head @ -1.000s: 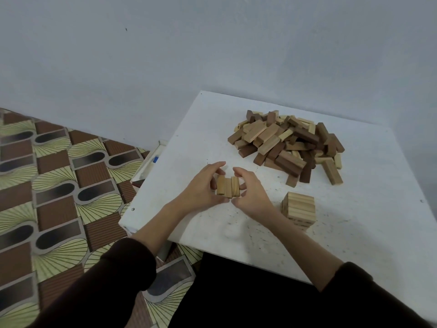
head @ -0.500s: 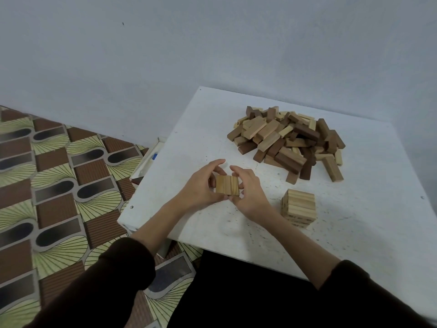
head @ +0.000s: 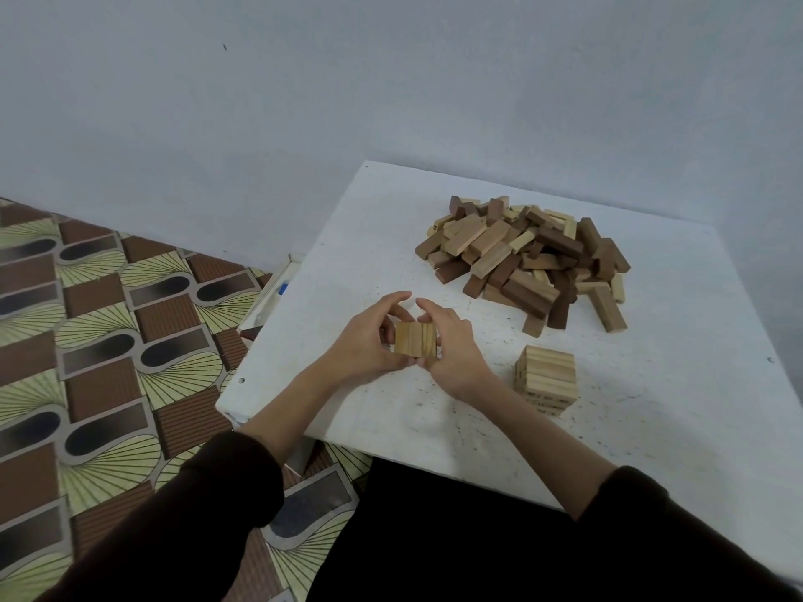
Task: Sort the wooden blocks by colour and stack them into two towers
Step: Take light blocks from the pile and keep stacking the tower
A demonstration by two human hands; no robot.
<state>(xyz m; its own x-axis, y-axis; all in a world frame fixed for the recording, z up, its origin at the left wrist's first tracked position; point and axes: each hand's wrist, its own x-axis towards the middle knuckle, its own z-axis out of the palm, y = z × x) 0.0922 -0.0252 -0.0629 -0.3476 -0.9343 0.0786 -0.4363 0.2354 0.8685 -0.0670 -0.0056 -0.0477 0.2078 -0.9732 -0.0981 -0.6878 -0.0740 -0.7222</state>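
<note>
Bundle of light blocks (head: 415, 339) now shows one flush, squarish face; 1 s ago its pieces stood uneven between the hands.
Near edge: dark sleeves, forearms reaching over the white table (head: 391, 427). Left hand (head: 369, 341) and right hand (head: 456, 345) pinch the bundle from opposite sides, thumbs at its near lower edge, index fingers arched above it with tips close but apart. Cannot tell whether the bundle touches the table. Just right of the right hand: light-wood tower (head: 545, 380), several layers, upright, apart from the hand. Further back: mixed pile (head: 530, 262) of light and dark blocks, loose and unsorted. Patterned floor (head: 108, 341) at left; pale wall behind.
</note>
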